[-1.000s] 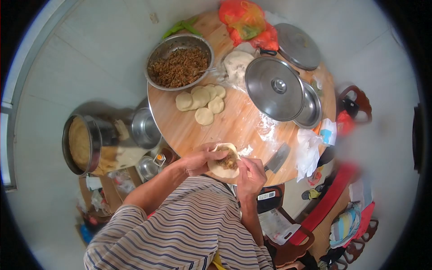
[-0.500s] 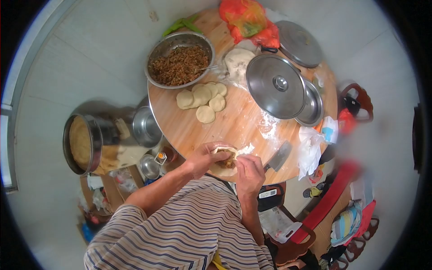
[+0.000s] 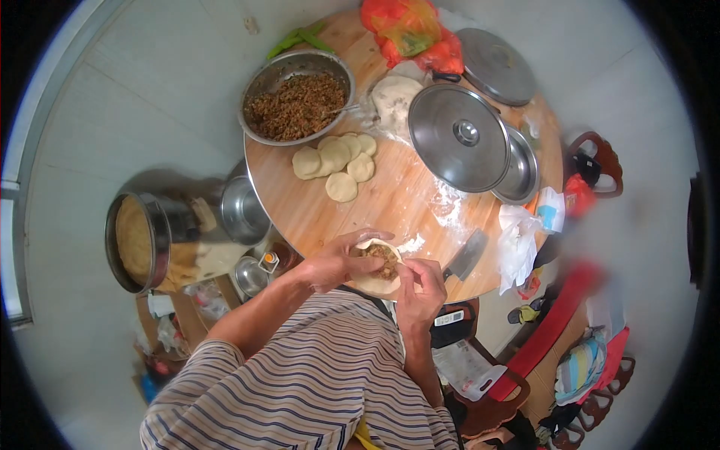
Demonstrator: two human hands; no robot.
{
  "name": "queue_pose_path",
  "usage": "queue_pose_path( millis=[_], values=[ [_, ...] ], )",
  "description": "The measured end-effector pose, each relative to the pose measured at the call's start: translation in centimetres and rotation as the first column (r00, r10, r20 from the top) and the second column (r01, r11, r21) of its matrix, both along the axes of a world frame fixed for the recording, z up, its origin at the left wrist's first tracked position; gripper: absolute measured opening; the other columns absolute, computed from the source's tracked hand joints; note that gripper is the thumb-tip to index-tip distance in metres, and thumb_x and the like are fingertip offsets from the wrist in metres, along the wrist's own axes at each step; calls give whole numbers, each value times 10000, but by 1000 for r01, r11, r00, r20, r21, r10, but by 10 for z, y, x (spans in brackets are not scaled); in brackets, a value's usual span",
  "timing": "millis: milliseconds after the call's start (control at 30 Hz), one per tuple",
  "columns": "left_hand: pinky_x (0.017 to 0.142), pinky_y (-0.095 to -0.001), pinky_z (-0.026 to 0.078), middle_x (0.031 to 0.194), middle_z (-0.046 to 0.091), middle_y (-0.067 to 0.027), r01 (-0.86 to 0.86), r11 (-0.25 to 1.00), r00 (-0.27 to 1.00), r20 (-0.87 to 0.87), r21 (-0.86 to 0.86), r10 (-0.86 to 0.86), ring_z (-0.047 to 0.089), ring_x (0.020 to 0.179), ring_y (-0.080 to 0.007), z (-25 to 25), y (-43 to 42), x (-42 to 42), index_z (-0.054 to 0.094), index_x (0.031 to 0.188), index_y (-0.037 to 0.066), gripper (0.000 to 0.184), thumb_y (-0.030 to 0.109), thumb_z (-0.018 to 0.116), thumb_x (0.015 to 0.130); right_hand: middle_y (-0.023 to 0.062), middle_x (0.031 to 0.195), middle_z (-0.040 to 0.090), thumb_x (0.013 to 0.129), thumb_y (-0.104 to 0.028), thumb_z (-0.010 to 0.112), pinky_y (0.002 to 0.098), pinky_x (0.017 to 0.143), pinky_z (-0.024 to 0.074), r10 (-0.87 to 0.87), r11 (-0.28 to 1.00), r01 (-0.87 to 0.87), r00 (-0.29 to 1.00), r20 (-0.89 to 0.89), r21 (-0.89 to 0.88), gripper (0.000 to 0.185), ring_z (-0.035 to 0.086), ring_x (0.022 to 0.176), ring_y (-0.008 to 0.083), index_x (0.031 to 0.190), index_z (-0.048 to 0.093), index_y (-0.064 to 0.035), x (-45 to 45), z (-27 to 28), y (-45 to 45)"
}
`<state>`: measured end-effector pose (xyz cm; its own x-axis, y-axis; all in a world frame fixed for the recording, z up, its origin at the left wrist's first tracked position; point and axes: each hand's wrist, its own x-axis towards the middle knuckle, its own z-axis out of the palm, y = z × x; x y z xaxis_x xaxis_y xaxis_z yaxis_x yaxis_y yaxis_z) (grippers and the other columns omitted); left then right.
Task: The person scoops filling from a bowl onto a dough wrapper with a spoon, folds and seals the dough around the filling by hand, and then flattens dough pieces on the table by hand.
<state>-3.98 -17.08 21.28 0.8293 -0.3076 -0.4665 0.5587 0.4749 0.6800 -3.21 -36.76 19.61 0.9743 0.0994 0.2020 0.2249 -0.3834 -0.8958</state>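
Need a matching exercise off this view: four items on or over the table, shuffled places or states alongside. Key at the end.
Things
1. Cleaver
2. Dough round being worked
3. Deep steel bowl
4. Red plastic bag

Places or states
A. Holds brown filling, near the green pods
B. At the table's far side, beside a flat grey disc
C. Lying flat, to the right of the right hand
D. Held between the left hand and the right hand

Pairs: 1-C, 2-D, 3-A, 4-B
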Motion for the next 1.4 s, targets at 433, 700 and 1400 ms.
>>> queue_pose_path(
  millis=[433, 700, 1400],
  values=[
    [1033, -365, 567, 1248, 698, -90, -58, 998, 998, 19, -39, 59, 675, 1147, -178, -12, -10, -3, 604, 1404, 7, 371, 205, 561, 1093, 115, 964, 684, 891, -20, 768, 383, 756, 582, 77, 982, -29, 964, 253, -189, 162, 703, 889, 285, 1030, 690, -46, 10, 2, 3],
    [1022, -339, 547, 1202, 701, -71, 50, 998, 995, 82, 28, -52, 670, 1116, -162, -18, -7, 1, 619, 1379, -5, 386, 239, 599, 1080, 106, 947, 693, 876, -5, 784, 365, 708, 595, 37, 984, -1, 980, 194, -180, 193, 725, 841, 269, 1062, 739, -30, 11, 4, 1],
    [972, -301, 571, 1182, 709, -52, -159, 971, 985, 89, 176, 145, 674, 1064, -120, -7, -21, 2, 585, 1414, 8, 495, 13, 749, 946, 125, 985, 706, 895, 44, 749, 318, 746, 579, -35, 999, 35, 999, 5, 15, 133, 700, 893, 234, 1028, 749, 40, 11, -1, 3]
  ],
)
